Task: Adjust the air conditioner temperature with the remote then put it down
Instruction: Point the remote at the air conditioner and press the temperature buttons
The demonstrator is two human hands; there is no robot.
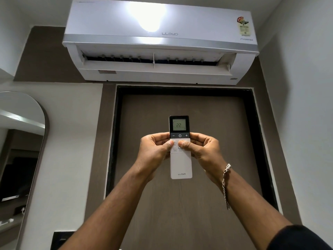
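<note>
A white remote (181,165) with a dark top and a lit screen reading 22 is held upright in front of me, pointed up toward the white wall-mounted air conditioner (160,42). My left hand (155,150) grips the remote's left side, thumb resting on its white button area. My right hand (201,148) grips the right side, its thumb lying across the lower buttons. The minus, power and plus keys just above both thumbs are uncovered. The air conditioner's flap is open.
A brown door (180,204) in a dark frame stands straight ahead under the unit. An arched mirror (21,150) hangs on the left wall. A dark switch panel (61,239) sits low left. A grey wall (306,123) closes the right side.
</note>
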